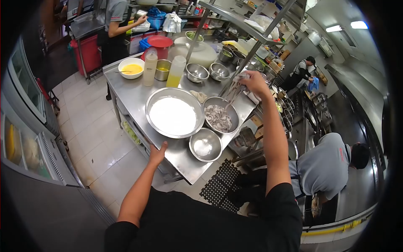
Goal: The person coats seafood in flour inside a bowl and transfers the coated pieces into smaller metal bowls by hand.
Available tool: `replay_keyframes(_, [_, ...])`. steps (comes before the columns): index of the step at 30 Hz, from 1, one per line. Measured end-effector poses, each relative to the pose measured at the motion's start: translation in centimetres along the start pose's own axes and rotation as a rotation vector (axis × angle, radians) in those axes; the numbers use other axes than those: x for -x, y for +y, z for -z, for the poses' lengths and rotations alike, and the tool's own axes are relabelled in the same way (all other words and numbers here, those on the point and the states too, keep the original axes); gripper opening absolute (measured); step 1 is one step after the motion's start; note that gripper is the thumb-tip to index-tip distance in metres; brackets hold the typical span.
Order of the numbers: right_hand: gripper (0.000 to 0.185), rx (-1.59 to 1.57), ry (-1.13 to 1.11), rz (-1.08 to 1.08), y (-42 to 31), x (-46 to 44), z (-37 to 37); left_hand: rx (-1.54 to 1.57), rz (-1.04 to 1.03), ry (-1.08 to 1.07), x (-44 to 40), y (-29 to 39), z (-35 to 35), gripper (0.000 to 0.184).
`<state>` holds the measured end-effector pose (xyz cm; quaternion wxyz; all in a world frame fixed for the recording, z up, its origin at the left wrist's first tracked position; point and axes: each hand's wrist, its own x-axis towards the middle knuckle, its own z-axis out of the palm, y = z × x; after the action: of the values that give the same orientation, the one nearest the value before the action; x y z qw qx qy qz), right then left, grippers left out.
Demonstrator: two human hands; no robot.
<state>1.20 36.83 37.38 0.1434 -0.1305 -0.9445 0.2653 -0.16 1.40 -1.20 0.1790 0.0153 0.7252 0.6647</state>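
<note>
My right hand is raised, its fingers closed around pale, stringy pieces of squid. Beneath it is a steel bowl of grey-white sliced squid. My left hand is low at the near-left edge of the steel table, thumb up; its other fingers are mostly hidden, so I cannot tell whether it grips the edge. Just beyond it sits a wide steel basin of white powder. A smaller steel bowl with a little white residue stands beside both.
Farther along stand a white bowl of yellow liquid, two squeeze bottles, a steel pot and two steel bowls. A shelf post rises near my right hand. A co-worker bends at the right; others stand farther off.
</note>
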Motion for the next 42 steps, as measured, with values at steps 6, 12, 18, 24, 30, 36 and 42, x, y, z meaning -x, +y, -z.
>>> replay_keyframes(6, [0.015, -0.103, -0.084, 0.062, -7.3, -1.6, 2.2, 0.056, -0.008, -0.032, 0.8, 1.0, 0.1, 0.086])
replay_keyframes(12, [0.025, -0.099, -0.231, 0.171, -9.0, -2.2, -4.7, -0.276, -0.507, 0.306, 1.2, 7.3, 1.2, 0.081])
replay_keyframes(18, [0.024, -0.277, -0.522, -0.002, -5.6, -0.9, -17.5, -0.27, -0.575, 0.257, -0.9, 6.9, 1.0, 0.062])
replay_keyframes(24, [0.033, -0.192, -0.587, -0.091, -3.3, 0.4, -23.6, -0.289, -0.46, 0.336, -1.1, 6.0, -0.5, 0.057])
replay_keyframes(30, [0.039, 0.036, -0.545, -0.098, -0.8, -4.5, -23.1, -0.435, -0.629, 0.431, -1.5, 5.0, -1.0, 0.045])
replay_keyframes(36, [0.075, -0.123, -0.779, -0.571, 1.6, -6.1, -28.6, -0.454, -0.629, 0.424, -1.8, 4.9, -1.1, 0.048])
replay_keyframes(42, [0.07, -0.12, -0.684, -0.422, 2.0, -5.8, -27.7, -0.457, -0.663, 0.449, -1.9, 4.7, -1.0, 0.045])
